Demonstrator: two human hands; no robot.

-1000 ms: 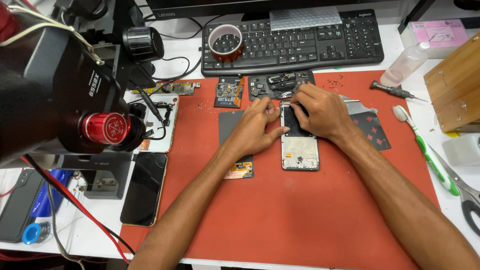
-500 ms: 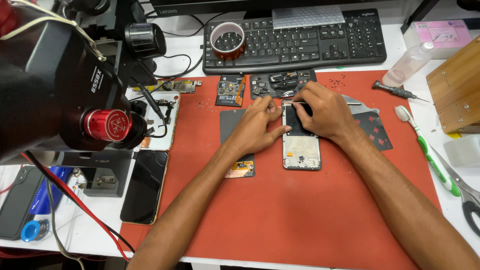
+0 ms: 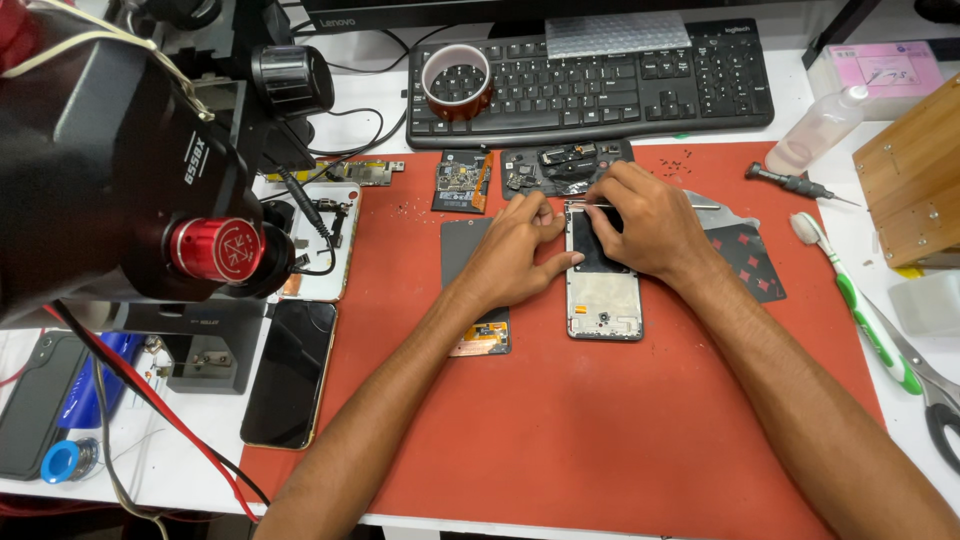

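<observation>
Both hands scarcely shifted: right hand (image 3: 640, 225) grip pinching tweezers (image 3: 592, 205) over opened phone (image 3: 603, 285).

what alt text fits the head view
Two hands work on an opened phone on a red mat: the left hand steadies it, the right hand holds tweezers at its top. A keyboard lies behind.

White desk (image 3: 640, 110) filled the frame, red work mat (image 3: 600, 430) across the middle, lit bright and even.

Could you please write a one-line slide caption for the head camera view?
Both hands, left hand and right hand, work on an opened phone frame on a red mat.
</observation>
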